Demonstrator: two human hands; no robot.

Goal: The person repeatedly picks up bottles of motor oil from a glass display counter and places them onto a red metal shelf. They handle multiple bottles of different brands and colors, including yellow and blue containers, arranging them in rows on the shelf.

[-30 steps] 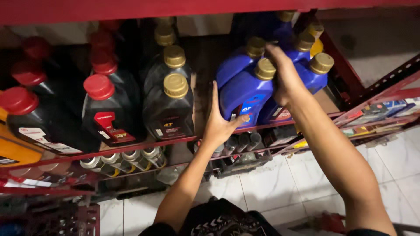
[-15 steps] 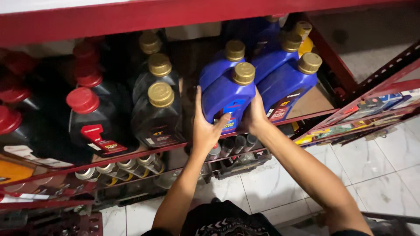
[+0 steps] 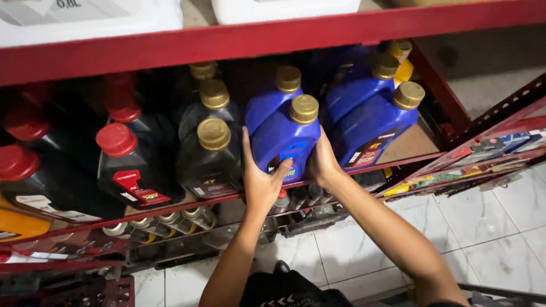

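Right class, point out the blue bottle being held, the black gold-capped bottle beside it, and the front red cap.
blue bottle (image 3: 284,139), head view, front face
black bottle (image 3: 206,165), head view, body below cap
red cap (image 3: 116,139), head view, cap top

Red metal shelf (image 3: 239,42), black bottles with gold caps (image 3: 207,156), black bottles with red caps (image 3: 128,170), white containers (image 3: 85,17) above, white tiled floor (image 3: 483,227)

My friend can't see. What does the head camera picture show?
Two bare hands, left hand and right hand, grip a blue bottle with a gold cap at the front edge of a red metal shelf. Black bottles stand beside it, more blue bottles to the right.
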